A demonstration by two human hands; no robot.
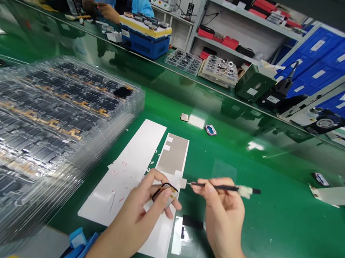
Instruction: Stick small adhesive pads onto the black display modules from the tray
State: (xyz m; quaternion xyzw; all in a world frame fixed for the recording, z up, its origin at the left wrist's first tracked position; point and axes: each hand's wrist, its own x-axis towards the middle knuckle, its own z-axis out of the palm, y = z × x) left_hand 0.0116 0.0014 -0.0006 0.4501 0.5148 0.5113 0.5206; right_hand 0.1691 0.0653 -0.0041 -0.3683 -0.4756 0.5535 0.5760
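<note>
My left hand [141, 215] grips a small rounded-square part [172, 193] with a black rim and a pale, partly copper-coloured inside, like a watch display or case piece. In my right hand [224, 213] is a thin black-handled pick-like tool [225, 187] with pale tape wound near its back end. A small pale square piece [183, 184] sits at the tool's metal tip, just right of the part. Under and beyond my left hand lies a white backing sheet with a grey sticker area [173, 155]. Beside it is a white paper strip [143, 146] with red marks and scraps.
Stacked clear trays [93, 134] of dark flat parts fill the left. Clear film pieces and a black strip [193, 222] lie near my right wrist. Two small parts, one a blue-faced piece [210, 130], lie farther back. Across the bench sits a person in blue, near a blue box [146, 44].
</note>
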